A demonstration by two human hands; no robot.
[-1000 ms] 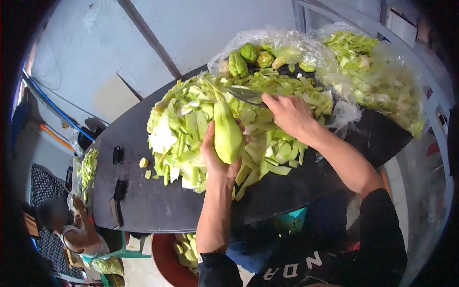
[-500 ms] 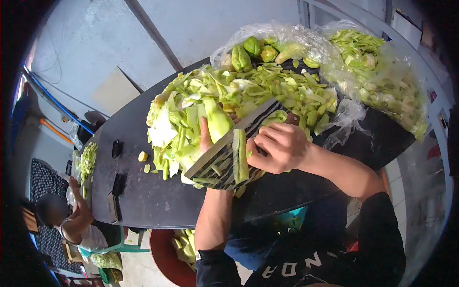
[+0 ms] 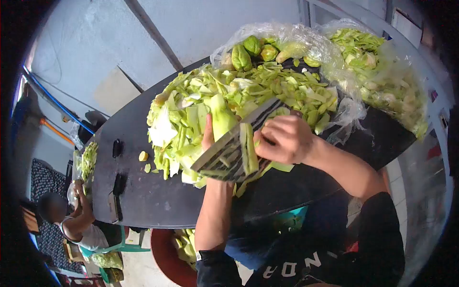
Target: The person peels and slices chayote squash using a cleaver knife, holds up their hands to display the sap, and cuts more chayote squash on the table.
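My right hand (image 3: 284,138) is closed round the handle of a broad-bladed knife (image 3: 231,139), its blade slanting down to the left. Dark streaks mark the blade, and a long green slice (image 3: 248,148) clings to it near my knuckles. Behind the blade, a pale green peeled chayote (image 3: 221,117) rests in my left hand (image 3: 208,133). Only a thumb or finger of that hand and the wrist show; the blade hides the rest. Beyond both hands lies a big heap of cut green pieces (image 3: 191,115) on the dark table (image 3: 138,201).
Whole chayotes (image 3: 241,58) sit at the back beside clear plastic. A plastic bag of cut pieces (image 3: 392,91) is at the right. Below the table edge stands a red tub (image 3: 165,263) with green pieces. Another person (image 3: 86,229) sits at the left, hands on greens.
My right hand and the knife have moved slightly to the right, and the blade now sits differently across the chayote. A pale cut piece now shows below my right hand.
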